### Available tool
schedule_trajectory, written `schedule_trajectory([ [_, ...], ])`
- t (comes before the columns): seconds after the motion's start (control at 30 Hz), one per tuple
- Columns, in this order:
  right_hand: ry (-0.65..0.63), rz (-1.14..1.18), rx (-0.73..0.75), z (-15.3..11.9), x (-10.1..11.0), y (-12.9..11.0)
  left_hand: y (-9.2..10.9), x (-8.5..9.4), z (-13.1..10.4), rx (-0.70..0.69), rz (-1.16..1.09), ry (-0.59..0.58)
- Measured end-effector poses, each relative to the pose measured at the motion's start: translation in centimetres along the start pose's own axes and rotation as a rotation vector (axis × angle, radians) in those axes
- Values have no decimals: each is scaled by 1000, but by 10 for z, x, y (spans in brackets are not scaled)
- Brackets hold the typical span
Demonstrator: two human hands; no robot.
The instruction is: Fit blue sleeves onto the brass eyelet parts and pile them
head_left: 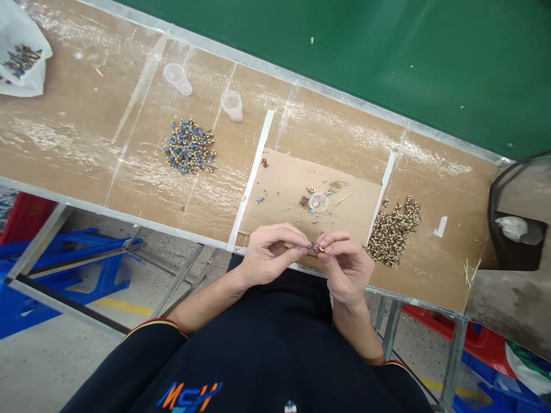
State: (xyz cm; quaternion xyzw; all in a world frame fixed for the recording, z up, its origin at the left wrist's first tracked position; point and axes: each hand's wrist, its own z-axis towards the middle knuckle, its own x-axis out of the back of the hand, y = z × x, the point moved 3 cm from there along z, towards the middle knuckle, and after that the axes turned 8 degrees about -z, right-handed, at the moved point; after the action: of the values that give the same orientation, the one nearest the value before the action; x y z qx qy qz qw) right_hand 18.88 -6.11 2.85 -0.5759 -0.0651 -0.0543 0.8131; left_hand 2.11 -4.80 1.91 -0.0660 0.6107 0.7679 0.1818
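Low over the table's near edge, my left hand (275, 251) pinches a tiny blue piece (310, 246) between thumb and forefinger. Facing it, my right hand (348, 264) pinches a small brown-and-gold piece (321, 249). The two pieces meet or nearly touch; fingertips hide most of them. Just beyond lies a cardboard sheet (284, 175) bearing a small clear cup (318, 202), a dark red piece (304, 201) and a thin wooden stick (343, 198). To the right is a pile of brown-and-gold pieces (394, 229); to the left, a pile of blue-and-gold pieces (189, 147).
Two clear plastic cups (232, 106) stand or lie beyond the blue pile. A white bag (26, 69) with similar pieces sits at the far left. Thin sticks (471, 272) lie near the right end, beside a black cable (493, 206). A green surface (344, 63) borders the far edge.
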Motion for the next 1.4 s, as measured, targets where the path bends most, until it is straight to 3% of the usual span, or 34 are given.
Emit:
schedule_trajectory([
  [0.3, -31, -157, 259, 12, 3, -11, 2, 1, 1, 29, 30, -34],
  [0.53, -113, -165, 338, 17, 7, -12, 5, 1, 4, 83, 16, -80],
  [0.9, -140, -231, 442, 13, 11, -9, 7, 5, 7, 223, 2, -109],
  [1.17, -317, -240, 528, 21, 13, -13, 6, 5, -1, 477, -92, -89],
  [1.4, -345, -277, 539, 22, 14, -14, 12, 3, -2, 318, 13, -42],
])
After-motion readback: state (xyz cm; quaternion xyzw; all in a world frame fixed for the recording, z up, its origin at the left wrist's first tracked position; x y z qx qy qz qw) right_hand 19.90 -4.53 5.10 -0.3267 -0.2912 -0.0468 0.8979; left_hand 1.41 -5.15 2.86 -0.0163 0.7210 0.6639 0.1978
